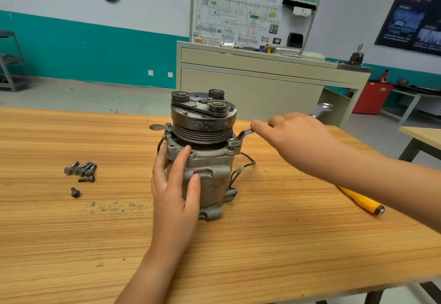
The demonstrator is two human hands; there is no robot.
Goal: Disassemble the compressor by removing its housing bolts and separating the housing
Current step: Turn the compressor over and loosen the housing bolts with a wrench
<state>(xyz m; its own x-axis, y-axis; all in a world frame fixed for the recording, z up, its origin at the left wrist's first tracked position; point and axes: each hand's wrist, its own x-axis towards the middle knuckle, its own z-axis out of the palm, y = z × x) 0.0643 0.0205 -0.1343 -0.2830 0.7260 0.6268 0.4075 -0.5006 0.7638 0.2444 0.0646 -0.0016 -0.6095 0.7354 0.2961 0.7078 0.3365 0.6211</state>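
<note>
While my left hand braces the compressor, the step in hand is, by my judgement, loosening a housing bolt at the right flange ear.

Item: compressor, upright near the middle of the bench, pulley and clutch plate uppermost, black wire trailing off its right side.

Item: left hand, fingers laid out straight and spread against the near side of the housing, pressing, not gripping.

Item: right hand, fingers curled round the shank of a wrench; the ring end sits on that bolt, and the far end shows past my knuckles.

Item: loose bolts, several in a cluster with two lying singly just beside it, well to the left of the compressor; I take these as housing bolts already out.

Item: yellow-handled tool, on the bench under my right forearm, untouched.

Next move, as I judge it: swing the wrench while the left hand keeps the body from turning, then finish the bolt by finger; the other flange ear on the left appears to carry a bolt too.

Writing: on the wiring-diagram board behind, "HV" is legible; the rest, Chinese characters included, is too blurred to read. No brand legible on the compressor.
</note>
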